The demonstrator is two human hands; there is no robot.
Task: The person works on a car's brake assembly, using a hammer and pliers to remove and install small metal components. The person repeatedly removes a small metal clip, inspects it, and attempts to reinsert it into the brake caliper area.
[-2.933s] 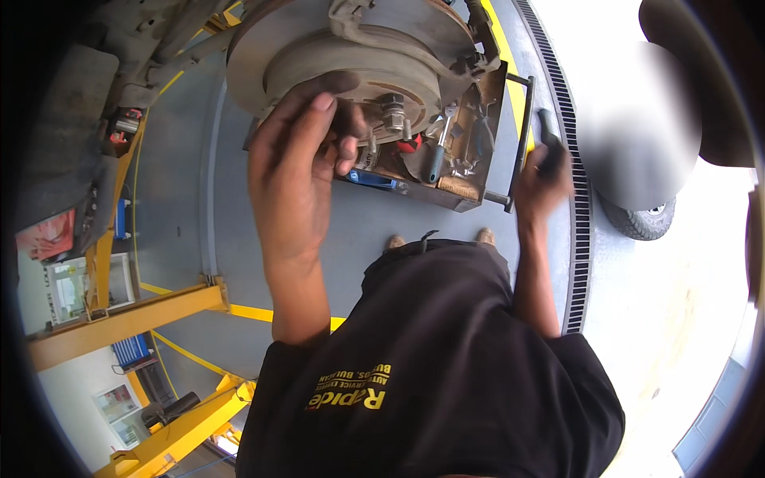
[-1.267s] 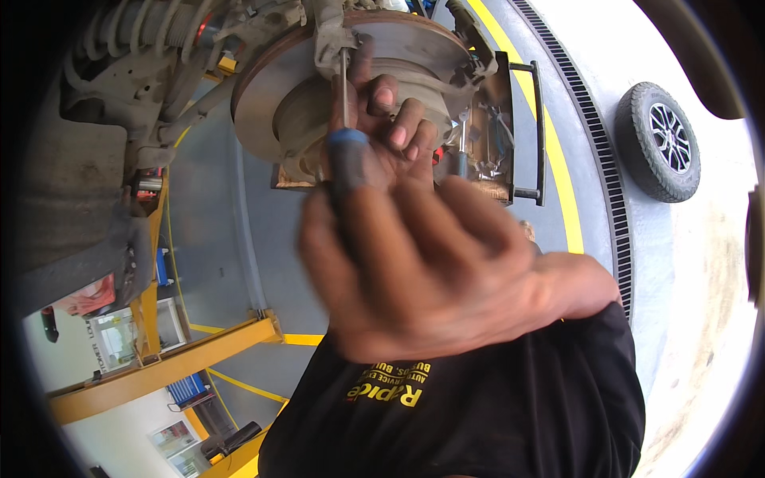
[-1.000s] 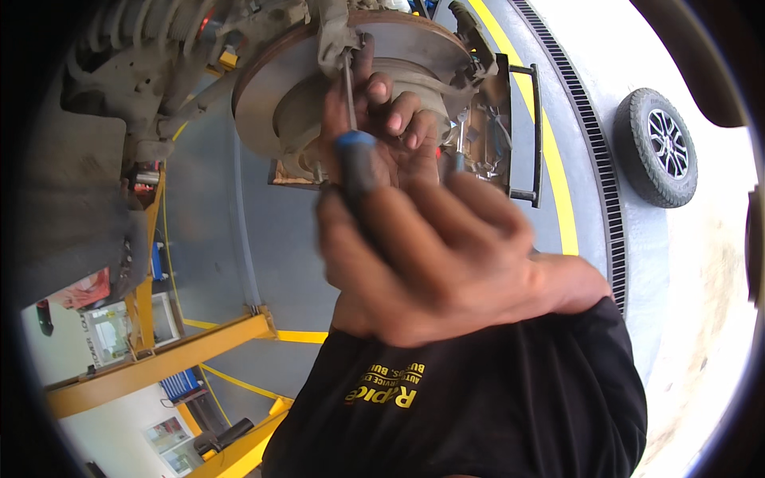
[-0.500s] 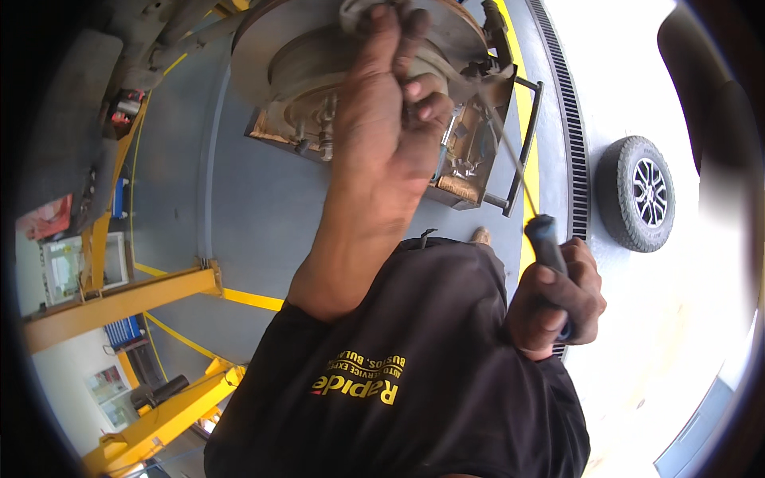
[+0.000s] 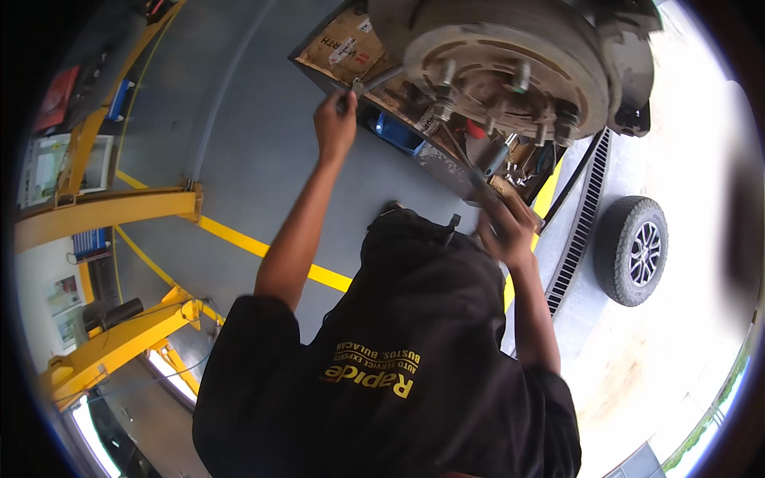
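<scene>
My left hand [image 5: 337, 131] is raised left of the wheel hub [image 5: 486, 92], its fingers closed at a small greyish piece [image 5: 358, 86]. A grey rod-like part runs from there toward the hub; I cannot make out what the piece is. Below the hub, my right hand [image 5: 510, 227], blurred, is closed around the handle of a screwdriver [image 5: 460, 149]. Its long thin shaft points up and left toward the wheel studs. The hub face carries several bare studs, some with nuts on them, in front of the brake disc.
Beneath the hub stands an open tool box [image 5: 450, 171] with cardboard, a blue tray [image 5: 398, 133] and metal tools. A wheel with its tyre [image 5: 633, 251] is at the right, beyond a floor drain grate [image 5: 578, 239]. Yellow lift arms [image 5: 107, 215] reach in at the left.
My left hand has come away from the disc, down and left. My right hand has swung up and left with the screwdriver toward the hub. The view has shifted, showing the hub more fully.
</scene>
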